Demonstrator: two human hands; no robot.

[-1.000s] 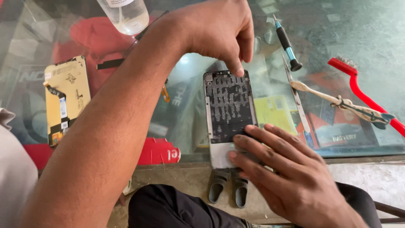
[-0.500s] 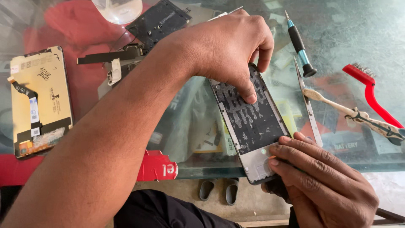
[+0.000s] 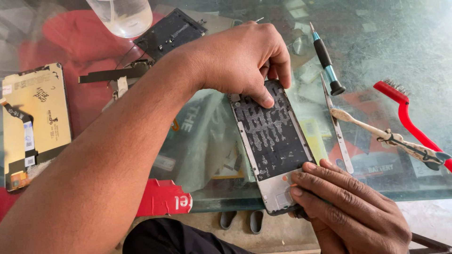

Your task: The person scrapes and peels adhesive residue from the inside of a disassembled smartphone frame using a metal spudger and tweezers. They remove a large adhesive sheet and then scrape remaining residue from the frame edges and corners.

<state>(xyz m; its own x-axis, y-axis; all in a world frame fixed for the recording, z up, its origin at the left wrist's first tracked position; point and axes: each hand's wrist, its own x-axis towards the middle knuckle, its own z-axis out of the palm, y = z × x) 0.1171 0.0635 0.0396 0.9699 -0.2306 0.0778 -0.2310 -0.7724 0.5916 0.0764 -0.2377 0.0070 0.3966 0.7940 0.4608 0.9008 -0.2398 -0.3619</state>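
- A stripped phone frame [image 3: 272,146] lies lengthwise on a glass counter [image 3: 405,42], its near end jutting just past the counter's near edge.
- The frame is bare: no screen and no battery sit in it, and its dark inner face is streaked with pale patches of what looks like old adhesive. Judging from this, the phone is already taken apart and the glue is not yet cleaned off.
- The left hand [image 3: 242,59] reaches across from the left and curls over the far end of the frame, thumb pressed on the inner face, fingers wrapped around the top edge.
- The right hand [image 3: 351,207] grips the near end from the right, fingers laid flat across the pale lower part of the frame.
- Neither hand holds a tool.
- Just right of the frame lies a thin metal pry strip [image 3: 337,127], and beyond it a small screwdriver [image 3: 325,59] with a black and teal handle.
- Further right lie a worn cream-handled brush [image 3: 391,138] and a red-handled wire brush [image 3: 407,117].
- To the far left rests a detached display panel [image 3: 35,122], gold back up, with a ribbon cable.
- On the far side lie a dark circuit board [image 3: 170,32] and a clear plastic bottle [image 3: 123,16].
- Nothing lies between the hands and the frame.
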